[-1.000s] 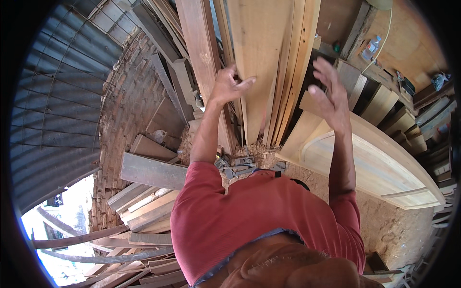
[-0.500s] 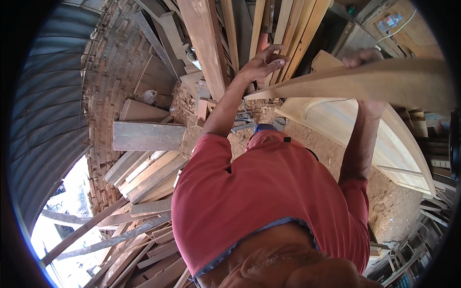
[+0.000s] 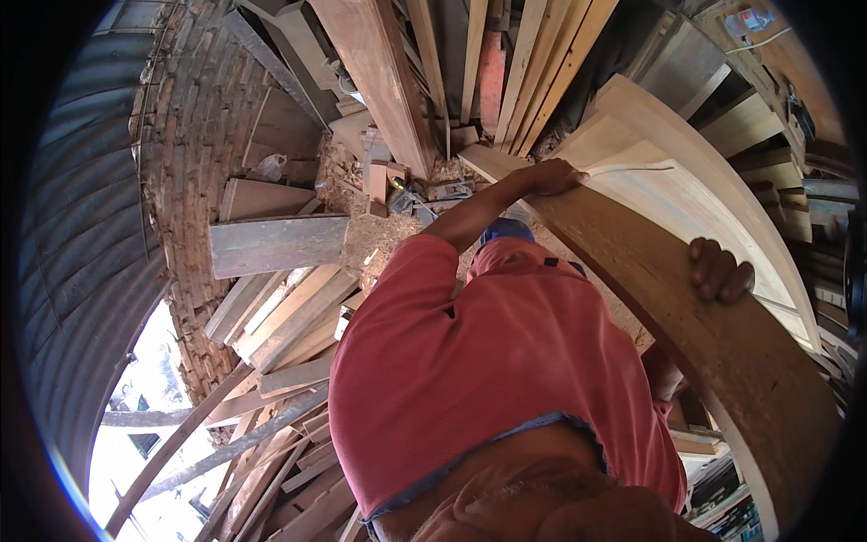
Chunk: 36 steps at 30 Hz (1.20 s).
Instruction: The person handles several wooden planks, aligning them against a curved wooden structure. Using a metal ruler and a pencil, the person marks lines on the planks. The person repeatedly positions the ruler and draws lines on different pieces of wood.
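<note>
A long, wide wooden board [image 3: 668,271] runs diagonally from the middle of the view to the lower right, its ends bent by the lens. My left hand [image 3: 555,177] grips the upper edge of the board near its far end. Farther along, my right hand [image 3: 721,271] has its fingers curled over the same edge, while the thumb and palm are hidden behind the board. Just beyond the board stands a pale wooden panel [image 3: 713,185] with a curved-looking outer edge, partly covered by the board.
Upright planks [image 3: 384,81] lean at the back. A grey board [image 3: 278,246] lies at the left above stacked timber [image 3: 289,334]. Sawdust and offcuts cover the floor [image 3: 379,244]. A brick wall [image 3: 194,181] and corrugated sheeting [image 3: 90,208] stand farther left.
My left hand has come down from its raised position and now grips the board. The board has swung round, its right end toward me, with my right hand still holding it.
</note>
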### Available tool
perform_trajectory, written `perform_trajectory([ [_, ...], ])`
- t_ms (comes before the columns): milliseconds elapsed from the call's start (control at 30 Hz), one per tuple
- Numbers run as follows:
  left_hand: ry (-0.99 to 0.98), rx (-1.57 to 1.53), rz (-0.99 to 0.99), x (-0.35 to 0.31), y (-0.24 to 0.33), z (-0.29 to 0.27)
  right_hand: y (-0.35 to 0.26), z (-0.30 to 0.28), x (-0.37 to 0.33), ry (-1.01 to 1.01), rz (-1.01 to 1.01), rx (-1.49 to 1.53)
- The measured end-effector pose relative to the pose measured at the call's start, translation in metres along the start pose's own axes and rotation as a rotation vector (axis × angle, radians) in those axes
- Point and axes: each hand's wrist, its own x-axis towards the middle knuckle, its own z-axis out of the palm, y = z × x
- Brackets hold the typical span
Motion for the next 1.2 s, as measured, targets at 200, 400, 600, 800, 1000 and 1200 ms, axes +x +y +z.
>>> perform_trajectory([
  [200, -0.104, -0.017, -0.094, 0.019, 0.017, 0.041, -0.017, -0.006, -0.063, 0.177, -0.114, -0.008],
  [400, -0.180, 0.058, -0.014, 0.016, 0.067, 0.068, -0.070, 0.009, -0.110, 0.226, -0.180, -0.915],
  [600, -0.257, 0.071, -0.085, 0.032, 0.145, 0.109, -0.165, 0.004, -0.135, 0.244, -0.056, -2.160],
  [800, -0.372, 0.091, 0.064, 0.056, 0.176, 0.176, -0.191, -0.031, -0.199, 0.583, -0.515, -0.018],
  [1000, -0.585, -0.012, -0.252, 0.095, 0.231, 0.247, -0.224, -0.101, -0.293, 0.827, -0.645, 0.124],
  [1200, -0.557, 0.037, -0.404, 0.104, 0.291, 0.300, -0.161, -0.137, -0.372, 0.974, -0.602, 0.041],
])
